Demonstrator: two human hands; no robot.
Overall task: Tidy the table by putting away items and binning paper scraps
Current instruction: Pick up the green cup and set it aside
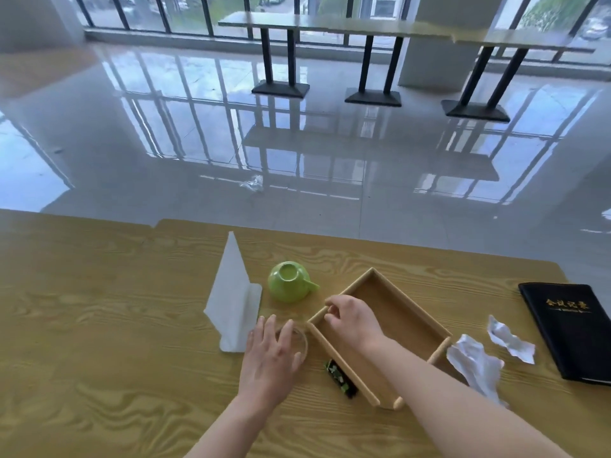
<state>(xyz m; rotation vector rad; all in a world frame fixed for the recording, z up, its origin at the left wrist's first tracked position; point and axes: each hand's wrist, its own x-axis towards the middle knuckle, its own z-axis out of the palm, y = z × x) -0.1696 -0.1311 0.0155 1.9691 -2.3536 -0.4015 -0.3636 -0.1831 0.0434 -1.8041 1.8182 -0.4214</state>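
On the grained wooden table [99,325], our left hand [269,355] lies flat, fingers straight, over a round clear glass dish [302,342]; our right hand [353,320] curls its fingers on the rim of the rectangular wooden tray [401,307]; crumpled white paper scraps [476,361] lie just right of it.

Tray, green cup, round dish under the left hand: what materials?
Tray: light wood or bamboo, matte; grain and dowel-like rails show. Green cup: likely glazed ceramic, glossy highlights, though plastic is possible. Dish under the left hand: clear glass or plastic; the tabletop shows through its rim.
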